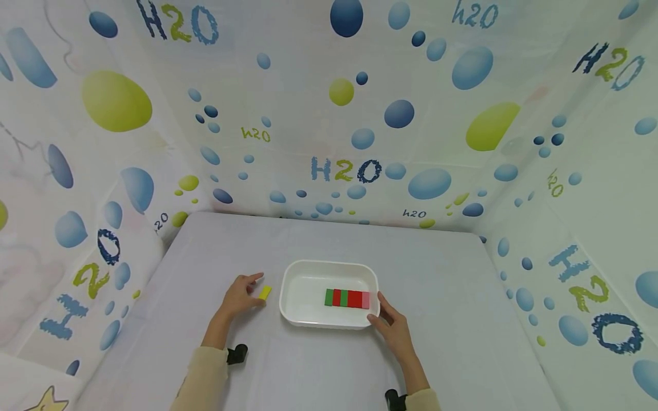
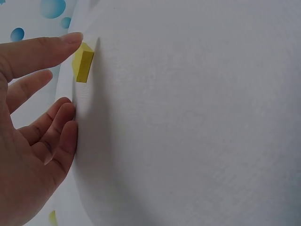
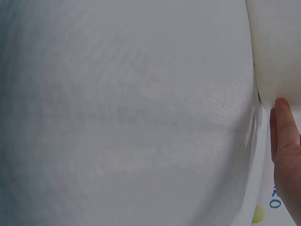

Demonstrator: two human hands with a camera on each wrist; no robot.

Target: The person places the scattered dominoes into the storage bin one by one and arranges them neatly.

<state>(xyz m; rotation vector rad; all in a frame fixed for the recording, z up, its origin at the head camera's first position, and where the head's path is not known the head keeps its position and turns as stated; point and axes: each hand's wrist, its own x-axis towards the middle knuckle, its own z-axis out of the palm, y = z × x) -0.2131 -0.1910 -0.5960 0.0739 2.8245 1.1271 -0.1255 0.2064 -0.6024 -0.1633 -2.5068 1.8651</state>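
Observation:
A small yellow block (image 1: 264,293) lies on the white cloth, left of the tray. My left hand (image 1: 241,295) is spread around it, thumb tip at its near end and index finger reaching past its far end. In the left wrist view the yellow block (image 2: 84,65) shows beside the thumb, with the other fingers loosely bent. My right hand (image 1: 394,328) holds the white tray (image 1: 303,319) by its near right corner, thumb at the rim and fingers along the right side. Inside the tray, a row of green, red and pink blocks (image 1: 354,299) runs toward its right end.
White cloth covers the table (image 1: 329,371). A patterned curtain (image 1: 288,103) with blue and green drops hangs behind and along both sides. Dark straps with camera mounts (image 1: 237,354) sit on the wrists.

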